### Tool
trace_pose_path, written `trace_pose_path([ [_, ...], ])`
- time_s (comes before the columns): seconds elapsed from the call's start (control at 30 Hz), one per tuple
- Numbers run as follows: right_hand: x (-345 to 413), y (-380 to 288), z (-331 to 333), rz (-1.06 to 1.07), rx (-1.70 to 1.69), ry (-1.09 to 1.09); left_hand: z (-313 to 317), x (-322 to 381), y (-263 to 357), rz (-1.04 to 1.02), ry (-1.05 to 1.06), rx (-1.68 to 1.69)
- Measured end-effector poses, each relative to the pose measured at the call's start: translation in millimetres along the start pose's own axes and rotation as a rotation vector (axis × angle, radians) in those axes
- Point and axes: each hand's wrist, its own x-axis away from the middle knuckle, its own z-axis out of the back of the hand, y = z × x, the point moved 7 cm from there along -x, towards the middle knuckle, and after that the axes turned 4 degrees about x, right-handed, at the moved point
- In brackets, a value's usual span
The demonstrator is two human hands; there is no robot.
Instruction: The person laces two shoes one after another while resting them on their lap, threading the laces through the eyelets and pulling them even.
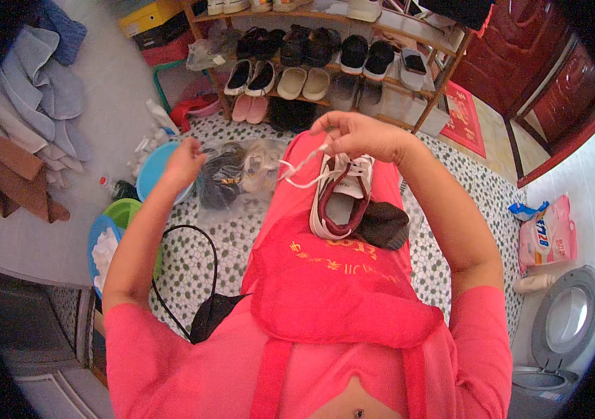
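Observation:
A white sneaker (317, 220) with a dark red lining rests on my lap, its opening towards me. My right hand (365, 137) is above its toe end, pinching a white shoelace (302, 166) that hangs in a loose, twisted loop to the left. More lace crosses the sneaker's tongue. A dark sock (385, 226) lies against the shoe's right side, on the red apron (323, 283). My left hand (186, 163) is raised apart from the shoe, over a light blue basin. Its fingers are curled, and whether anything is between them is hidden.
A wooden shoe rack (436, 102) with several pairs stands ahead. Clear plastic bags (224, 178) lie on the pebble-patterned floor beside the blue basin (153, 175). A black cable (215, 262) loops at left. A pink detergent bag (549, 235) and a washing machine with raised lid (567, 314) are at right.

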Motion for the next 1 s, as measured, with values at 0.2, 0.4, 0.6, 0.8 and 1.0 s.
trace_pose_path([
  [0.2, 12.6, -61.6, -0.2, 0.213, -0.025, 0.122, -71.5, 53.1, 198.0, 0.109, -0.737, 0.903],
  [0.4, 35.7, -88.6, -18.0, 0.481, 0.525, 0.225, -38.0, 10.5, 263.8, -0.048, -0.564, 1.672],
  [0.6, 45.9, -81.4, -0.3, 0.385, 0.383, 0.328, 11.2, 11.2, 294.0, -0.316, -0.488, 1.696],
  [0.8, 58.7, -64.1, 21.4, 0.389, 0.507, 0.502, 52.8, 23.3, 304.8, -0.505, -0.077, 1.303],
  [1.0, 87.8, 38.4, 23.7, 0.125, 0.633, 0.738, -56.6, 46.6, 282.2, -0.310, -0.355, 0.763],
])
